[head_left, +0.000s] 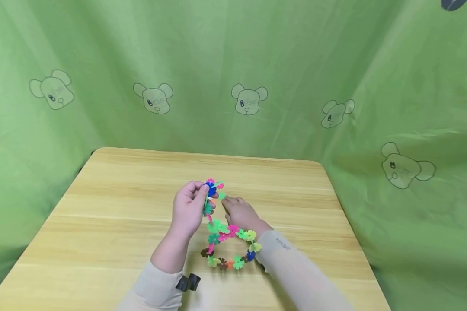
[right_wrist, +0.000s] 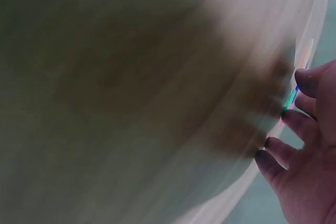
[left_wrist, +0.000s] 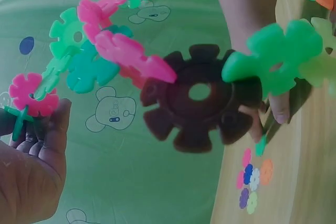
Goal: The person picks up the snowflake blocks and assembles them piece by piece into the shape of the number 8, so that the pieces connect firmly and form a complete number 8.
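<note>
My left hand (head_left: 188, 207) pinches a blue flower-shaped plastic disc (head_left: 211, 189) between thumb and fingers. It is part of a chain of interlocked discs, pink, green, brown, yellow and orange. The chain's lower part forms a loop (head_left: 233, 231) that hangs between the forearms. In the left wrist view a brown disc (left_wrist: 199, 98) of the chain is close up. Low over the table, my right hand (head_left: 241, 212) has its fingers loosely extended, fingertips right at a loose green disc (left_wrist: 261, 145).
Several loose discs lie on the wooden table (head_left: 140, 172) beyond the green one, among them an orange disc (left_wrist: 267, 171) and a white disc (left_wrist: 254, 179). A green curtain (head_left: 202, 52) with printed bear faces surrounds the table's back and sides.
</note>
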Demonstrator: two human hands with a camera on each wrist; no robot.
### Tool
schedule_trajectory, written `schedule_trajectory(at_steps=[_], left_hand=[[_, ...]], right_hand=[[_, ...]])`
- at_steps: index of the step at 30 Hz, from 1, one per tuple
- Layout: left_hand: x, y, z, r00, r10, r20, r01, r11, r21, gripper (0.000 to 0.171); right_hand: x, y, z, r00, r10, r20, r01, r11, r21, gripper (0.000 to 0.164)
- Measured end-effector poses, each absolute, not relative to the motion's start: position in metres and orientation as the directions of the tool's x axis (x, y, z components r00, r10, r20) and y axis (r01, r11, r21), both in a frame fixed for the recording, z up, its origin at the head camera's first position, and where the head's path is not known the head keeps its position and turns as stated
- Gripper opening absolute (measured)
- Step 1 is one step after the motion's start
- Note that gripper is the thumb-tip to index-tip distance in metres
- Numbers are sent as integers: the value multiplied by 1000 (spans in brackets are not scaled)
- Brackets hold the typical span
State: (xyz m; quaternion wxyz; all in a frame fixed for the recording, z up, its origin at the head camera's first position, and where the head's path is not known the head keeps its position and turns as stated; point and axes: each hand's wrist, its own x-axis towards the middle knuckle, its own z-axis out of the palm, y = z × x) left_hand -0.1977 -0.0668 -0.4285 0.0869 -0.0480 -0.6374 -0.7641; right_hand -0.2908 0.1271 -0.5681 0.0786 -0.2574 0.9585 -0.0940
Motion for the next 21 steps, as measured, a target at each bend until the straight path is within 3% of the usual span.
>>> schedule_trajectory(at_steps=[8, 13, 17, 21], left_hand=[[-197, -67, -426, -988, -74, 137, 150, -215, 965, 19], [-197, -66, -425, -989, -65, 131, 142, -221, 965, 19], [-197, -66, -427, -989, -42, 142, 148, -219, 965, 19], [-197, -65, -428, -988, -14, 154, 153, -197, 968, 18]], right_hand=[[-289, 143, -570, -932, -362, -34, -353, 922, -159, 31], [-286, 153, -573, -953, -302, -16, -288, 922, -259, 26], [-282, 157, -570, -933, -360, -18, -333, 880, -339, 19], [-278, 162, -567, -918, -394, -54, -337, 843, -420, 33]])
